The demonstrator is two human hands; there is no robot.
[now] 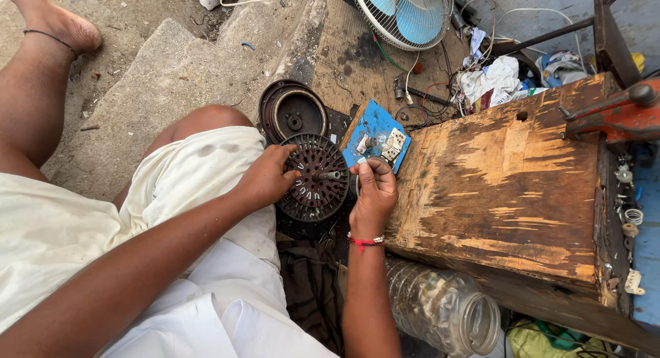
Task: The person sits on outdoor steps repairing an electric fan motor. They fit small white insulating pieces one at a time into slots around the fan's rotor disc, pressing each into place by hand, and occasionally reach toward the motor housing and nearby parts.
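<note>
Two bare forearms reach down over white cloth. Left hand [265,180] curls its fingers against the rim of a round, dark, slotted metal fan-motor core [315,178] on the lap's edge. Right hand [373,193], wearing a red thread bracelet [366,242], pinches something small beside the core's central shaft. Beyond lie a blue switch board [371,127], a worn wooden bench [509,186] and a clear plastic jar [440,304].

Your single camera sits on your head and faces steeply down over your lap, close to the work. Your left hand [265,179] and right hand [373,193] fall near the centre of the frame, at arm's reach. The top edge takes in the fan [402,11] on the ground ahead. The wooden box [509,179] fills the right side.
</note>
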